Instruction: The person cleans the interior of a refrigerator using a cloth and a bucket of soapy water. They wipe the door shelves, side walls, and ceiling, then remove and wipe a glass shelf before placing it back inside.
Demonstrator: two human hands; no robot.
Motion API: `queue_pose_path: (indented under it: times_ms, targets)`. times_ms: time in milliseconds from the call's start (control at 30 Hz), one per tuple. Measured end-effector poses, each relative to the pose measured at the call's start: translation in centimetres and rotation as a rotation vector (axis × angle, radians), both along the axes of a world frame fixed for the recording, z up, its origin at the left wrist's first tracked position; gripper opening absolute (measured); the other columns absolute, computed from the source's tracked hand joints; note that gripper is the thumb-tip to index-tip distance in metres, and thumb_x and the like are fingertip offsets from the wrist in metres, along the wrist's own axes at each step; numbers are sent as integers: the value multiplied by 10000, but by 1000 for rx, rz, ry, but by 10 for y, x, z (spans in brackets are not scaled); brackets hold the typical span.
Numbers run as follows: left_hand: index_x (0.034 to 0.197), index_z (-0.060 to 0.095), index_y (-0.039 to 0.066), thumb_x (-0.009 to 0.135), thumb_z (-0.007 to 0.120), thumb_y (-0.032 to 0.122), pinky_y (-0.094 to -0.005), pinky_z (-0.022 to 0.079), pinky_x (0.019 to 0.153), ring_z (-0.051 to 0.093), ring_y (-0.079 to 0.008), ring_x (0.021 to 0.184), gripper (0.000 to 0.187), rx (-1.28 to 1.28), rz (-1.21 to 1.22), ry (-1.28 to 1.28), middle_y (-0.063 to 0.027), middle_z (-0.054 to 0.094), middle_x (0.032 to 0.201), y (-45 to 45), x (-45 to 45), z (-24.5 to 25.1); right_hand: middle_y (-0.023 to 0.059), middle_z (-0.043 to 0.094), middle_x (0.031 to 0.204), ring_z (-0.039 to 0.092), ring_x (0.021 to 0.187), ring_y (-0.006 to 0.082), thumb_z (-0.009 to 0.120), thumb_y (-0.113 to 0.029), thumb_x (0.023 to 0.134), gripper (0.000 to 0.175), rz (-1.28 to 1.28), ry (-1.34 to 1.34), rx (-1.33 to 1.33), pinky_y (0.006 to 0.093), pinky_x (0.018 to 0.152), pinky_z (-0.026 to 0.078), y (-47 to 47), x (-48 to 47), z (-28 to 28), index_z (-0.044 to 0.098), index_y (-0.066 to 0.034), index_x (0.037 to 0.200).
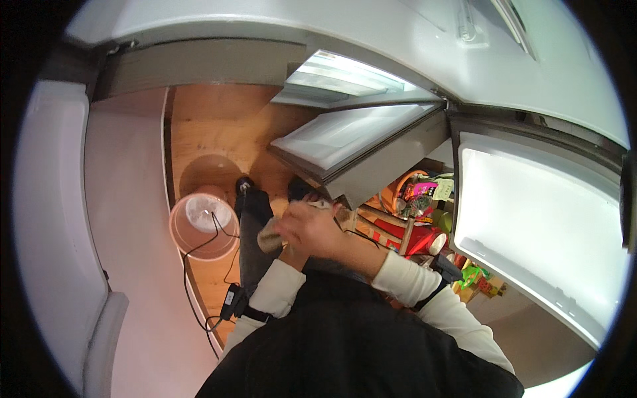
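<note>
Both hands are together in front of my body, blurred by motion. A light-coloured cloth (270, 237) sticks out of the grip at the left, and a pale bit of it shows past the far side of the knuckles. My right hand (314, 230) lies on top with its fingers curled around the cloth. Beneath it, my left hand (294, 256) is mostly hidden; the wrist and part of the palm show, and its fingers cannot be made out.
A pinkish bucket (176, 234) with water stands on the wooden floor (209, 114). Open refrigerator doors flank me, left (59, 199) and right (537, 199). A lower door (388, 159) juts out near my hands. Beyond it are a wooden chair (408, 234) and an orange basket (390, 191). Cables hang from my left wrist.
</note>
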State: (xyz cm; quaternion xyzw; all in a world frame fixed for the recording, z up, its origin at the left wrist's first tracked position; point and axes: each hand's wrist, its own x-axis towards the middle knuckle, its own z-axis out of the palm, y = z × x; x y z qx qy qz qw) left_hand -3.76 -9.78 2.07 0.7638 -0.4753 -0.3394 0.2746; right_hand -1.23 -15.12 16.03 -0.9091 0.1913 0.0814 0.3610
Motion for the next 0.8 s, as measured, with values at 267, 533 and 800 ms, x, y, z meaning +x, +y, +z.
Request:
queue_pose_path:
  times_ms: [267,533,800]
  targets:
    - [702,634,61,741,647,241,-344,492,688,607,-225,645,185,-281,-39,-135,-76,602,649,13,3,4,109,578,915,599,808,267,670,-137,732,159,-176,-114,-493,361,632,507,-105,-119,-18,638,-124,887]
    - [727,640,84,741,637,225,-334,477,655,577,-210,684,142,-276,-113,-193,-69,567,644,15,2,10,96,558,905,570,804,280,553,-41,738,173,-764,276,-690,382,649,499,-147,-103,-19,595,-96,897]
    - [924,628,98,842,537,224,-352,488,705,610,-264,808,176,-312,-39,-211,-92,627,818,9,19,2,92,534,895,557,871,263,619,-113,697,148,-185,-275,-266,360,749,475,14,-72,-54,594,-110,843]
